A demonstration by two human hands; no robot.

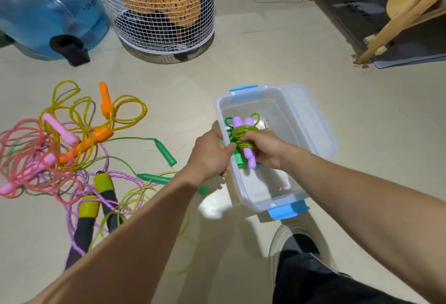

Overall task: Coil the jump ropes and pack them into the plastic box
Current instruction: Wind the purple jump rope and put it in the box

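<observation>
While the right hand (pixel 263 150) curls its fingers around a coiled jump rope (pixel 243 138), it holds that bundle just over the near-left part of the plastic box (pixel 299 139). Green cord is wound tightly around two purple handles (pixel 246 142) that lie side by side, and a green handle (pixel 237 158) pokes out beside them at the lower end; whether this belongs to the same bundle cannot be told. The left hand (pixel 212 151) grips the left rim of the box, thumb on the inner side and fingers wrapped over the outer wall. The box is clear with blue latches (pixel 287 210) at its near and far ends, and it stands on the pale floor (pixel 265 45). Its clear lid (pixel 311 120) rests against the right side.

To the left, well apart from the box, a tangle of loose ropes lies on the floor: a yellow cord with orange handles (pixel 105 102), a pink rope (pixel 26 149) with pink handles, a green cord with green handles (pixel 165 152), and a purple braided rope with black and yellow-green handles (pixel 105 190).

Farther back stand a white wire basket (pixel 166 14) holding an orange speckled cushion, and a large blue water jug (pixel 48 11) on its left. Wooden furniture legs (pixel 395 23) rest on a grey mat at the upper right. A dark trouser leg and a light shoe (pixel 277 243) show at the bottom edge, just below the box.
</observation>
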